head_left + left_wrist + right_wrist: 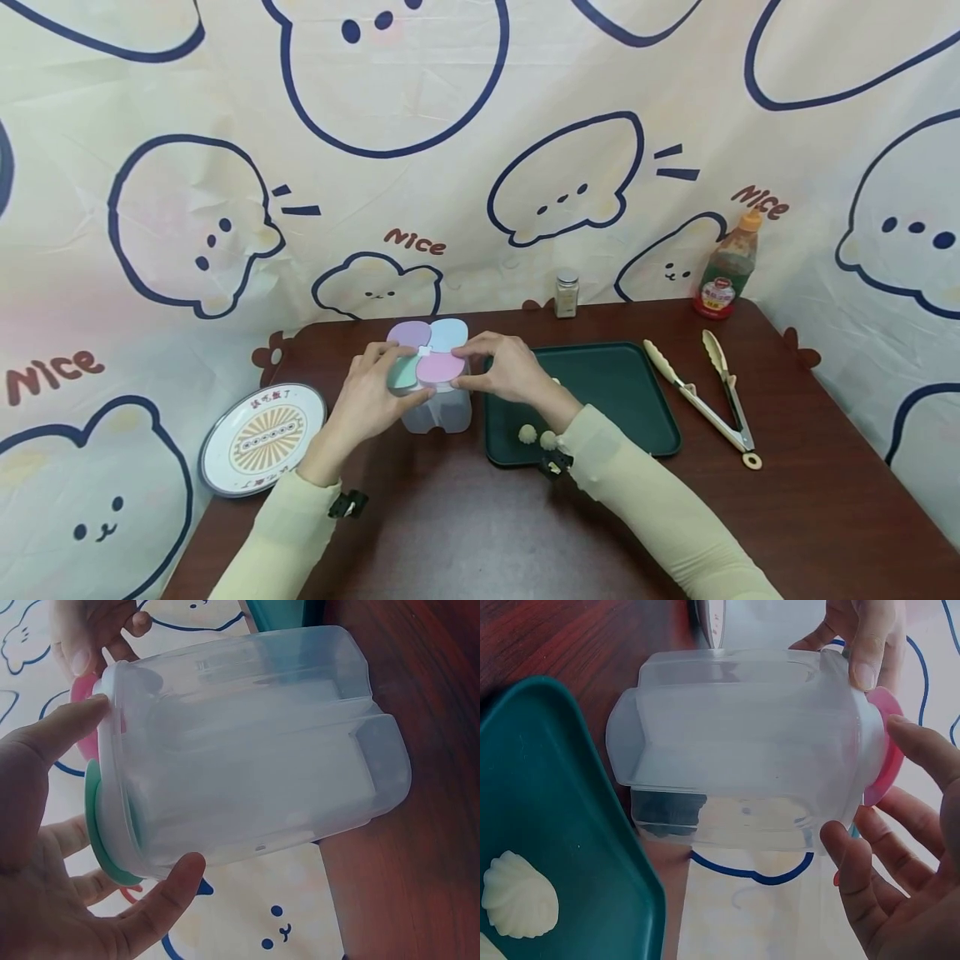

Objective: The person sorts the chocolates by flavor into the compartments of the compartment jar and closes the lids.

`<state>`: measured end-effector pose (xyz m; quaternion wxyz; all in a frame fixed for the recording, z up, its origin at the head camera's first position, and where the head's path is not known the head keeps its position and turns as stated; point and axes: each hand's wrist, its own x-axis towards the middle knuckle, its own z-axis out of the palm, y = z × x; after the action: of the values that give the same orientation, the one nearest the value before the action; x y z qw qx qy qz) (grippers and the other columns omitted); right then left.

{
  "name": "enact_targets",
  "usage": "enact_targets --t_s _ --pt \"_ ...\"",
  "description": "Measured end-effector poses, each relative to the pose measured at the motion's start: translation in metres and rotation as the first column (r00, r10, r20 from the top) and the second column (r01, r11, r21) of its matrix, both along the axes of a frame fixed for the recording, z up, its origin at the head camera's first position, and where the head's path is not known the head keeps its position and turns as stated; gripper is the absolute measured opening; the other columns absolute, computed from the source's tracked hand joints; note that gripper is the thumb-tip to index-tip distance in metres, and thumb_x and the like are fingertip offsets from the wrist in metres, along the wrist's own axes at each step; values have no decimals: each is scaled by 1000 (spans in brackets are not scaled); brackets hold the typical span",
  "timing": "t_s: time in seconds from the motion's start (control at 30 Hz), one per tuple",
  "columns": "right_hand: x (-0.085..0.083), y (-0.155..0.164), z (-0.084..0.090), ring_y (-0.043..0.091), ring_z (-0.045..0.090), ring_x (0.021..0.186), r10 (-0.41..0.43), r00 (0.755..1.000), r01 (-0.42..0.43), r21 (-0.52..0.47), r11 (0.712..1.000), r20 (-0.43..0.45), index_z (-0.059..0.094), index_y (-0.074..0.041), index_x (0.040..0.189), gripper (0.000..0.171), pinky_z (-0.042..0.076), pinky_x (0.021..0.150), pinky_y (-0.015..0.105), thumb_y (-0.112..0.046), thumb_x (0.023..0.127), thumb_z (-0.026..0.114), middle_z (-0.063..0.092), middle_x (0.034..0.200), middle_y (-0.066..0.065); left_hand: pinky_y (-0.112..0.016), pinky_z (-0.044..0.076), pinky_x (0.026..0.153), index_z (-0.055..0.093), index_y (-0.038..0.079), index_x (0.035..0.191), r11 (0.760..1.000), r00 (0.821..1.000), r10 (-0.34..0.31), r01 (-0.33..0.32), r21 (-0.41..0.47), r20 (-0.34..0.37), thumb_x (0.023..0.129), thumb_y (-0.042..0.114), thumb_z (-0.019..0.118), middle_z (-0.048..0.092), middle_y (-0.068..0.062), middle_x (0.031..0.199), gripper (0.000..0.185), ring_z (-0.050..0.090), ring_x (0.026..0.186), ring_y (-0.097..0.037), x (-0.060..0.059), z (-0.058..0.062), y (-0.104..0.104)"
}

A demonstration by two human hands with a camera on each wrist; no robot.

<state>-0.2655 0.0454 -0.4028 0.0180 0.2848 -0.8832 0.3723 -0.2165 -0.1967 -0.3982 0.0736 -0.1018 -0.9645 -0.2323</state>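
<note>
A clear plastic food container stands upright toward the back of the table, its inside looking empty. Its white-rimmed lid carries petal-shaped flaps in purple, pale blue, green and pink. My left hand grips the lid's left side, thumb and fingers spread around the rim beside the green flap. On the right side, my right hand holds the lid at the pink flap. The left wrist view shows the left thumb against the white rim.
Right of the container lies a dark green tray with several small pleated buns. Farther right are tongs and a red sauce bottle. A spice jar stands at the back edge, a patterned plate at left.
</note>
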Motion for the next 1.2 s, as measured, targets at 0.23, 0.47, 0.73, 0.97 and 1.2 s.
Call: enact_targets --t_s 0.23,0.47,0.73,0.97,1.2 --pt "0 3 0 25 65 97 18 1000 -18 -24 1000 -3 71 -21 125 49 48 75 28 -40 81 82 71 112 4 -57 47 95 55 22 139 1000 1000 8 -8 5 20 84 58 72 41 -12 147 69 41 124 -33 0 2 0" --pt "0 11 1 22 65 102 -16 999 18 -43 999 43 70 -22 125 47 54 83 36 -39 83 81 73 112 4 -60 46 97 54 25 140 1000 999 21 -21 8 35 86 64 66 41 -11 148 69 41 126 -34 0 3 -1" --pt "-2 22 2 15 67 100 -41 997 45 -56 997 66 69 -22 126 47 57 81 34 -41 84 79 72 118 -2 -59 45 96 54 26 140 999 997 42 -43 14 60 88 70 58 42 -10 147 69 42 125 -33 -1 5 -1" --pt "-4 34 2 13 68 98 -57 996 62 -73 995 75 68 -25 126 43 56 76 31 -37 86 78 71 121 -2 -61 45 98 57 23 138 999 999 33 -34 21 36 92 68 52 45 -12 146 65 45 124 -34 -3 6 -1" --pt "-5 48 2 13 69 98 -62 996 68 -104 992 65 69 -22 126 43 55 77 33 -35 87 78 72 121 0 -63 42 101 61 22 134 997 998 32 -35 72 50 95 68 47 45 -11 144 62 45 125 -35 -4 7 -1"
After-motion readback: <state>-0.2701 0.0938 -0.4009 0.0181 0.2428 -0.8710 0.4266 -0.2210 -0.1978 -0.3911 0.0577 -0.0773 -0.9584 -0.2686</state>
